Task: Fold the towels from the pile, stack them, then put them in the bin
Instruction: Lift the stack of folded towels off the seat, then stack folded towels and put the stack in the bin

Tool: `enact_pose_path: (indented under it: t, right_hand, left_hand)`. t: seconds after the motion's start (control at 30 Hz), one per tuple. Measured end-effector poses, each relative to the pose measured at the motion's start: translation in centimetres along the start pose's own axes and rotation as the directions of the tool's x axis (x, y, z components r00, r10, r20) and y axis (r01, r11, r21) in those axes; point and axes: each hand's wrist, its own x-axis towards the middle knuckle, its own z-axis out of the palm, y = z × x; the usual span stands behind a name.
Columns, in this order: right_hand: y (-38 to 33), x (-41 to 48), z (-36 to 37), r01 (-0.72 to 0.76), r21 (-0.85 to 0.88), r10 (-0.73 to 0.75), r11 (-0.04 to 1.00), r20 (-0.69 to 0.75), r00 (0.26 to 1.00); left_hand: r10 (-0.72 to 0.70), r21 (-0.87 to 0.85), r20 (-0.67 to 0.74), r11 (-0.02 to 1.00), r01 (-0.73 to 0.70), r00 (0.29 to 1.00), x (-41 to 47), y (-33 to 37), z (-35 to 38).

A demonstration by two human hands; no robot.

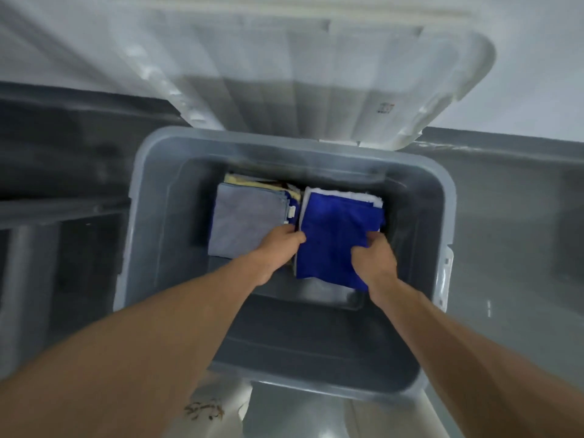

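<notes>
Right now my left hand is curled round the left edge of the blue towel stack, fingers tucked into the gap beside the neighbouring pile. My right hand pinches the stack's near right side, with a fold of blue cloth bunched under the fingers. Both arms reach down into the grey bin, so I judge this to be the last step: setting a folded stack inside.

What comes next, I think, is to lower the stack flat on the bin floor, slide my fingers out without dragging the top layer, and square it up against its neighbour.

The blue stack sits toward the far right of the bin floor, a blue towel on top with white layers showing at its far edge. It lies just beside the grey-topped stack at the far left, which shows yellow underneath. The white lid stands open beyond the bin's far edge.
</notes>
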Motion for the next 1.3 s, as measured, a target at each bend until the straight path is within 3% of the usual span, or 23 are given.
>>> enact_pose_path:
  t: [0.17, 0.47, 0.67, 1.0, 1.3]
  right_hand:
    - [-4.8, -9.8, 0.6, 0.047, 0.01, -0.048, 0.999, 0.018, 0.999]
    - [-13.3, -31.0, -0.7, 0.13, 0.037, -0.13, 0.991, -0.005, 0.992]
    - [-16.1, -40.9, -0.6, 0.225, 0.011, -0.225, 0.974, 0.032, 0.974]
    - [-10.3, -57.0, 0.6, 0.509, -0.003, -0.509, 0.861, 0.034, 0.86]
    - [-5.4, -70.8, 2.8, 0.613, 0.064, -0.616, 0.787, 0.036, 0.787]
  left_hand:
    - [0.054, 0.152, -0.067, 0.987, -0.043, 0.996, -7.9, 2.6, -5.7]
    - [0.186, 0.132, -0.062, 0.975, -0.176, 0.981, -27.4, 5.6, -19.1]
    - [0.286, 0.083, -0.081, 0.957, -0.28, 0.955, -37.4, 4.4, -23.9]
    - [0.43, 0.141, -0.176, 0.901, -0.41, 0.885, -53.1, -5.4, -25.7]
    - [0.543, 0.256, -0.153, 0.829, -0.497, 0.826, -67.8, -12.6, -28.3]
